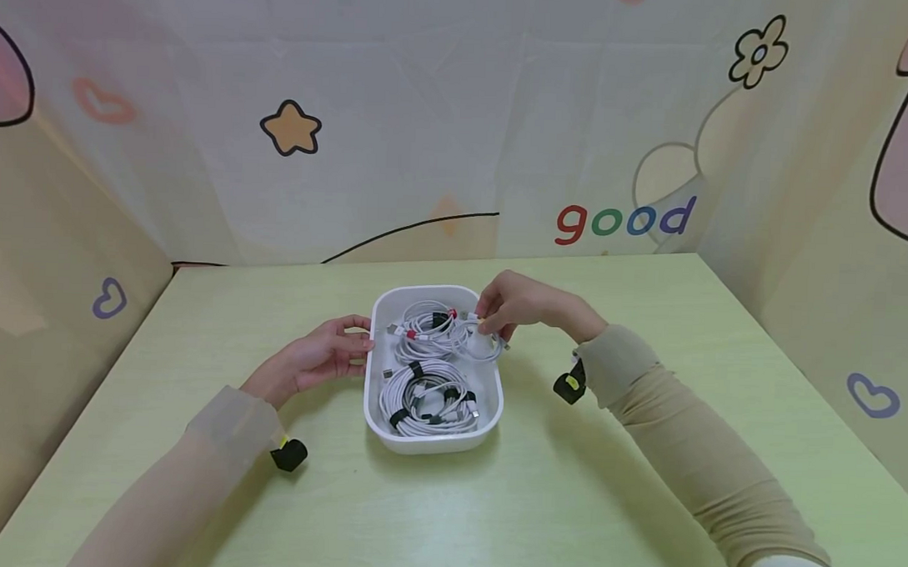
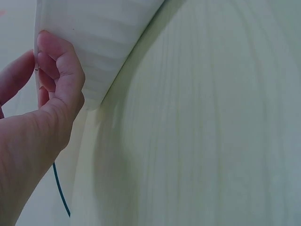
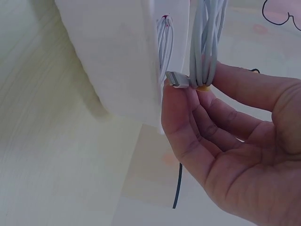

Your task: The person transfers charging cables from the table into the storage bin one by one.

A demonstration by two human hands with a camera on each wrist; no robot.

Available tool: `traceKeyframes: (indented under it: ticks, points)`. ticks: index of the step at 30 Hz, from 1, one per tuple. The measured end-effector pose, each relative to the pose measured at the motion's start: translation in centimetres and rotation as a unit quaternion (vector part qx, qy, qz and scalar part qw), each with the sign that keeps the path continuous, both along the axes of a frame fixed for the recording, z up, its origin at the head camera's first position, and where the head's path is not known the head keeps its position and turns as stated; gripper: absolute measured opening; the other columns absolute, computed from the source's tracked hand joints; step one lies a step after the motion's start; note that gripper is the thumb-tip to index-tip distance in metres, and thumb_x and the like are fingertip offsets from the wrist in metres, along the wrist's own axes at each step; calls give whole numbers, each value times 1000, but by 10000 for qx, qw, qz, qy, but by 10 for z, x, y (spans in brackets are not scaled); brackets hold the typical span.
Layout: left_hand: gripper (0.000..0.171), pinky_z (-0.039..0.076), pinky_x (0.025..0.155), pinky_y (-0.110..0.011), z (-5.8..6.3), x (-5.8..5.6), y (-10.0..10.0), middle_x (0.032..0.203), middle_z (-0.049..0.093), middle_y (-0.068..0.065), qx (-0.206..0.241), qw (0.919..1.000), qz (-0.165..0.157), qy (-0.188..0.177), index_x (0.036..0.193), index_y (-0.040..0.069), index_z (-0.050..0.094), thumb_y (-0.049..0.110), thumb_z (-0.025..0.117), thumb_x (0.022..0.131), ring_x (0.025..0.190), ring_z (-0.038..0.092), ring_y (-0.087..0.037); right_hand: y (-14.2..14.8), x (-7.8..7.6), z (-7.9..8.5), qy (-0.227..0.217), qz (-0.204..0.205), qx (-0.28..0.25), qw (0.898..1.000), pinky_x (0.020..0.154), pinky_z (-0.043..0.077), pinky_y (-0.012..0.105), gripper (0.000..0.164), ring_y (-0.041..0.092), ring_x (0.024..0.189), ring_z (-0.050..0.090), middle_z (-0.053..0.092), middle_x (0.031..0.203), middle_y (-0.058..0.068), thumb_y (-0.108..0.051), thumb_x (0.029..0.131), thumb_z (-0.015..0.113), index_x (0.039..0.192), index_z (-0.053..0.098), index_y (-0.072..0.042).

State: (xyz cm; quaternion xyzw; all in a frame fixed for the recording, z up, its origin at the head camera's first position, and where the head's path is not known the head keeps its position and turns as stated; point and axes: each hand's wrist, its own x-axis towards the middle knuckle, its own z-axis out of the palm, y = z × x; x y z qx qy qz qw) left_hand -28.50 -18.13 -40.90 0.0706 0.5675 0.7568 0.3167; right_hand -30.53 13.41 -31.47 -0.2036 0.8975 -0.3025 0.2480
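Observation:
A white plastic bin [image 1: 432, 444] with rounded corners stands on the table and holds several coiled white cables. My left hand [image 1: 330, 350] grips its left side; in the left wrist view the fingers [image 2: 61, 56] lie against the outer wall, with the thumb on the other side of the rim. Over the bin's far right corner, my right hand [image 1: 524, 304] pinches a coiled white charging cable [image 3: 207, 42] between thumb and fingers. An orange tie [image 3: 203, 88] binds that coil where I hold it, and its flat metal plug [image 3: 175, 79] sticks out beside the index finger.
A larger coil [image 1: 399, 398] with black ties lies in the bin's near half. Coils with red ties [image 1: 415, 335] lie in the far half. The pale wooden table [image 1: 446, 517] is bounded by a printed cloth backdrop [image 1: 399, 148] behind and at both sides.

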Motion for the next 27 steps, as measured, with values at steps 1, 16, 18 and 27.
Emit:
traceKeyframes:
  ticks: [1, 16, 18, 27]
  points:
    - [34, 56, 74, -31, 0, 0, 0, 99, 60, -5, -2, 10000, 2, 1, 126, 4, 33, -3, 47, 97, 83, 63, -15, -1, 0, 0, 7, 16, -9, 10000, 72, 59, 32, 20, 17, 66, 64, 67, 94, 13, -9, 87, 70, 104, 65, 1]
    - [30, 55, 75, -32, -1, -1, 0, 99, 61, -5, 9, 10000, -8, 39, 123, 5, 35, -4, 46, 97, 83, 64, -14, -26, 11, 1, 150, 384, -5, 9992, 64, 57, 27, 13, 13, 63, 59, 63, 78, 5, -7, 85, 72, 94, 66, -1]
    - [30, 55, 74, -32, -1, -1, -1, 99, 60, -5, 13, 10000, -9, 34, 123, 5, 35, -4, 46, 97, 83, 64, -14, -29, 12, 1, 130, 438, -15, 9990, 63, 56, 26, 13, 13, 62, 58, 63, 78, 5, -6, 85, 72, 94, 65, 0]
    - [32, 56, 75, -33, -1, 1, 1, 102, 60, -6, 25, 10000, -27, 10, 125, 4, 34, -4, 47, 97, 84, 63, -15, -40, 18, -4, 101, 649, -52, 9978, 64, 57, 27, 16, 13, 61, 62, 70, 86, 11, -7, 85, 71, 98, 67, 1]
